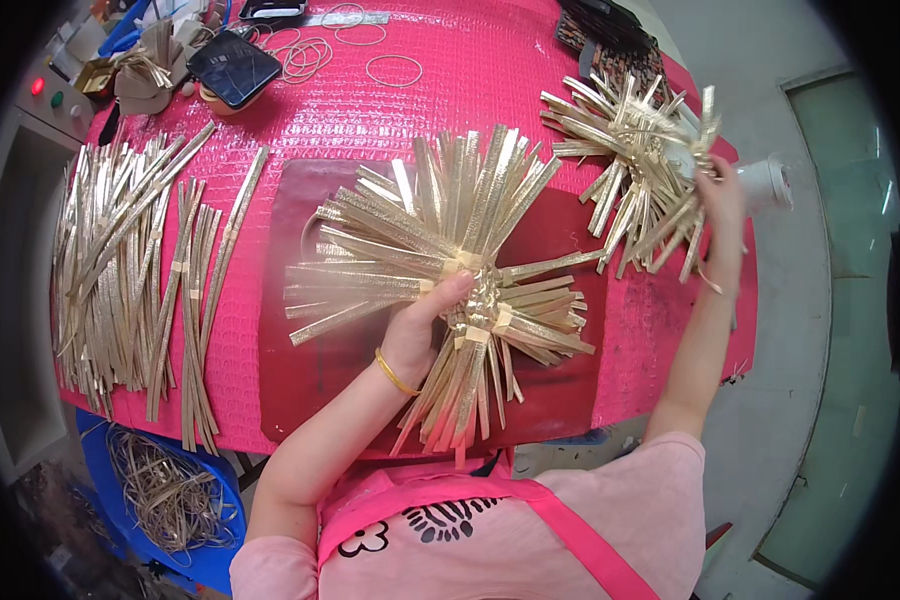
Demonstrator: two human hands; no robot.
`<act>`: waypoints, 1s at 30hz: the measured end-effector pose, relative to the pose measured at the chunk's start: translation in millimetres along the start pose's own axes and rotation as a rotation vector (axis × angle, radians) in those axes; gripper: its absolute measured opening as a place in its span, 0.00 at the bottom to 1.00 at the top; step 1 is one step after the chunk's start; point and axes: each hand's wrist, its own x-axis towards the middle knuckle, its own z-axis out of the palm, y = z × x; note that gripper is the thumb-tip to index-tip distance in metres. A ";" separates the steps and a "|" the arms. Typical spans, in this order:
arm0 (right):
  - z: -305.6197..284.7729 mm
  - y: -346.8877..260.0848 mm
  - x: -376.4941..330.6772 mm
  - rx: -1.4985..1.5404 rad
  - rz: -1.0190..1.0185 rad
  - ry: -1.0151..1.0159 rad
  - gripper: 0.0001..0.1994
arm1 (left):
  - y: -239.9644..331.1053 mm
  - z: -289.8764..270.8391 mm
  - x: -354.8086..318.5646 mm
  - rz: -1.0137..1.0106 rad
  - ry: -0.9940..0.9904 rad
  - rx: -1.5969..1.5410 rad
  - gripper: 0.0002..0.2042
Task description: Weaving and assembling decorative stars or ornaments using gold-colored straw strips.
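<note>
My left hand [425, 318] is closed, its thumb on top, around the middle of a woven piece of flat gold strips [482, 290]. The strips' loose ends fan out on all sides, and small cream tape bands bind some of them. Most of its fingers are hidden under the piece. Reaching to the far right, my right hand [722, 190] has its fingers closed on the edge of another gold strip piece [698, 150]. That piece overlaps a pile of similar gold strip pieces [625, 150], so its outline is hard to separate.
A dark red mat [300, 385] lies on the pink-covered table [240, 390]. Gold strips [120, 260] lie at the left. A phone [235, 68] and thin rings [394, 70] sit at the back. Beside the right pile is a white tub [767, 185]; a blue bin [220, 560] stands lower left.
</note>
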 end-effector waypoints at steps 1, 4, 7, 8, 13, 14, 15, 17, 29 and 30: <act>-34.8 -21.2 -20.7 0.132 -0.027 0.064 0.22 | -3.8 4.0 2.7 -0.021 -0.023 -0.007 0.14; -69.9 -112.6 -100.4 0.381 -0.095 -0.111 0.13 | -11.3 7.6 2.8 0.008 -0.024 0.027 0.16; -7.4 -178.7 -171.3 0.255 -0.537 -0.212 0.15 | -9.5 -11.3 -0.9 0.011 -0.208 -0.003 0.21; 9.9 -186.9 -192.6 0.160 -0.442 -0.270 0.18 | -14.8 -8.6 1.0 -0.018 -0.227 -0.003 0.21; 6.1 -182.0 -174.9 0.268 -0.749 -0.427 0.18 | 0.4 -0.4 -5.7 -0.029 -0.051 0.063 0.14; 4.4 -161.9 -146.0 0.552 -0.275 -0.612 0.19 | -3.6 -2.9 -2.3 -0.010 -0.024 0.037 0.13; 8.6 -149.4 -107.1 0.376 -0.182 -0.223 0.19 | -2.0 -1.8 -3.7 -0.006 -0.021 0.037 0.13; 32.9 -83.7 -43.4 -0.552 -0.103 0.114 0.19 | -2.8 4.9 0.6 0.038 -0.072 0.034 0.14; -28.9 -35.1 -36.3 0.064 -0.084 0.050 0.17 | 1.7 4.0 -2.9 0.033 -0.042 0.033 0.14; -39.2 -49.8 -45.4 0.090 -0.083 0.129 0.16 | 1.7 4.5 -2.6 0.043 -0.053 0.028 0.15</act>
